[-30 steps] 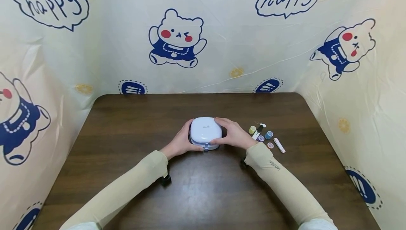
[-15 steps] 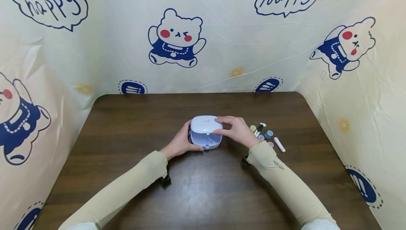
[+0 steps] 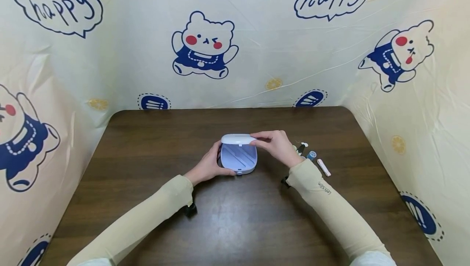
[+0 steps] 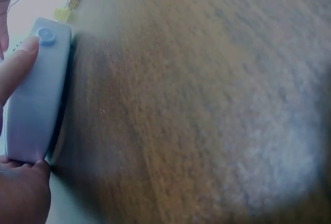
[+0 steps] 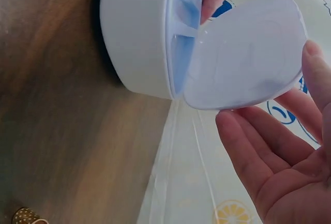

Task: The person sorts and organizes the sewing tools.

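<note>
Resting near the middle of the brown wooden table (image 3: 165,217), a hinged plastic box (image 3: 247,170) is shown with its white lid (image 3: 236,139) raised. The base is steadied by the left hand (image 3: 208,167): its thumb is laid along the front wall beside the round button (image 4: 46,36), and its other fingers are bent round the side, though how far they reach behind cannot be told. The lid's right edge is pinched by the right hand (image 3: 274,145) between thumb and fingertips.

Several faults may be anticipated. Should the pinch slip, the lid could be dropped back onto the base. Should it be forced past its stop, the hinge would be strained; should the left hand's hold be slackened, the whole box could be tipped or dragged. The blue thread spool (image 3: 311,155), lying near the right sleeve (image 3: 327,200), could be rolled away by a sweep of the forearm.

Within the base, a pale blue interior is divided by raised ridges (image 5: 185,29); no loose item can be made out there. Outside it, to the right, are found the spool, a pale stick (image 3: 324,167) and a dark tool (image 3: 302,148), partly hidden.
</note>
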Tool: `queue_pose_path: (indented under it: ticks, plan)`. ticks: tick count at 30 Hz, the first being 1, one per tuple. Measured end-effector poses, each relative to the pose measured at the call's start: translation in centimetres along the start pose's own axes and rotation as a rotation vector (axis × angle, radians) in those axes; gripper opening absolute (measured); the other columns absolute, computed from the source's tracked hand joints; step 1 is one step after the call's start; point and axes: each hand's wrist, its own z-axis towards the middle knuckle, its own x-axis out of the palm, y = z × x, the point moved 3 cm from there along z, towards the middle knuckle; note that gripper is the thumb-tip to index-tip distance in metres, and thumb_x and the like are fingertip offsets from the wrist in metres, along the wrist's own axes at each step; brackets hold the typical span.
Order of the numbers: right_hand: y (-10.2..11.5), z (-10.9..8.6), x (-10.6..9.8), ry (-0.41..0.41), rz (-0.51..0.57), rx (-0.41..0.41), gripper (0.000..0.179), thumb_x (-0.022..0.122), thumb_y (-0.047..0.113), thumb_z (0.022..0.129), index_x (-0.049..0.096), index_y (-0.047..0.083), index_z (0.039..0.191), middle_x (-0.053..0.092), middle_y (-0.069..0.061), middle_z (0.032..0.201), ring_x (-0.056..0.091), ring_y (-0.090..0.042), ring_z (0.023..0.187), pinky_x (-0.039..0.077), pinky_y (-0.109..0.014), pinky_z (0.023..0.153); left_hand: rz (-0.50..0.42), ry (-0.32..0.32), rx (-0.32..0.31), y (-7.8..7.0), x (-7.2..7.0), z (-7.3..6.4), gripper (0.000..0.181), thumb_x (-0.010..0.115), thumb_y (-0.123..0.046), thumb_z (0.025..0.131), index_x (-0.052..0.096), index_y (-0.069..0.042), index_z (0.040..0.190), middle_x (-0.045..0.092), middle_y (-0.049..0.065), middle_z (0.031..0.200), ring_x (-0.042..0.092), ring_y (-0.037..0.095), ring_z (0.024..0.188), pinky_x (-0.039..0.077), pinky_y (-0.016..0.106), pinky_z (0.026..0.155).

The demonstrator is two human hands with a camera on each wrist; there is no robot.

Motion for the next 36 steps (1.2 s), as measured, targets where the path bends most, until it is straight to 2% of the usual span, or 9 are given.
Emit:
queue_pose_path:
  ticks: [5, 12, 17, 21, 27, 30, 36]
  plan:
    - [-0.1, 0.5, -0.5, -0.019, 0.056, 0.032, 0.032, 0.08, 0.026, 0.093, 0.08, 0.011, 0.121, 0.078, -0.005, 0.116, 0.074, -0.017, 0.102, 0.061, -0.04, 0.089, -0.014, 0.008, -0.012, 0.1, 0.0, 0.0, 0.125, 0.098, -0.026, 0.074, 0.015, -0.004, 0.165, 0.026, 0.019, 0.168, 0.033, 0.033, 0.153, 0.034, 0.046, 0.122]
    - [-0.4, 1.5, -1.1, 0.002, 0.119, 0.124, 0.029, 0.078, 0.029, 0.096, 0.08, 0.014, 0.121, 0.079, -0.005, 0.111, 0.075, -0.018, 0.08, 0.06, -0.043, 0.08, -0.019, 0.006, -0.006, 0.1, -0.2, 0.1, 0.124, 0.098, -0.027, 0.073, 0.017, -0.004, 0.164, 0.028, 0.018, 0.167, 0.033, 0.032, 0.153, 0.033, 0.046, 0.123]
    - [-0.6, 2.6, -1.4, -0.031, 0.162, 0.155, 0.028, 0.076, 0.029, 0.098, 0.081, 0.01, 0.118, 0.078, -0.011, 0.114, 0.077, -0.021, 0.078, 0.061, -0.051, 0.087, -0.028, 0.006, 0.008, 0.0, -0.1, 0.1, 0.123, 0.098, -0.025, 0.073, 0.018, -0.003, 0.164, 0.03, 0.017, 0.167, 0.033, 0.031, 0.153, 0.032, 0.046, 0.123]
    - [-0.9, 3.1, -1.4, -0.057, 0.161, 0.166, 0.027, 0.074, 0.03, 0.099, 0.082, 0.01, 0.115, 0.078, -0.01, 0.111, 0.078, -0.024, 0.08, 0.062, -0.049, 0.087, -0.035, 0.005, 0.009, 0.0, 0.0, 0.0, 0.121, 0.098, -0.023, 0.074, 0.019, -0.002, 0.164, 0.03, 0.017, 0.166, 0.033, 0.031, 0.153, 0.032, 0.045, 0.123]
    - [-1.4, 4.0, -1.3, -0.116, 0.146, 0.201, 0.028, 0.074, 0.034, 0.099, 0.083, 0.01, 0.111, 0.08, -0.012, 0.098, 0.078, -0.035, 0.084, 0.062, -0.05, 0.086, -0.039, 0.006, -0.008, -0.1, 0.0, -0.1, 0.121, 0.097, -0.023, 0.075, 0.018, -0.003, 0.164, 0.028, 0.017, 0.167, 0.033, 0.031, 0.153, 0.032, 0.044, 0.123]
    - [-1.7, 4.4, -1.2, -0.139, 0.151, 0.215, 0.029, 0.073, 0.035, 0.099, 0.084, 0.01, 0.11, 0.079, -0.013, 0.094, 0.078, -0.036, 0.082, 0.063, -0.049, 0.084, -0.04, 0.004, -0.017, 0.0, 0.0, -0.1, 0.121, 0.097, -0.025, 0.075, 0.018, -0.004, 0.164, 0.028, 0.017, 0.167, 0.033, 0.031, 0.153, 0.032, 0.044, 0.123]
    - [-1.9, 4.8, -0.7, -0.155, 0.187, 0.246, 0.03, 0.071, 0.033, 0.101, 0.083, 0.006, 0.111, 0.079, -0.015, 0.098, 0.077, -0.039, 0.085, 0.064, -0.042, 0.079, -0.042, -0.001, -0.015, 0.2, 0.0, -0.1, 0.121, 0.097, -0.026, 0.075, 0.018, -0.004, 0.164, 0.028, 0.017, 0.168, 0.033, 0.03, 0.153, 0.032, 0.045, 0.123]
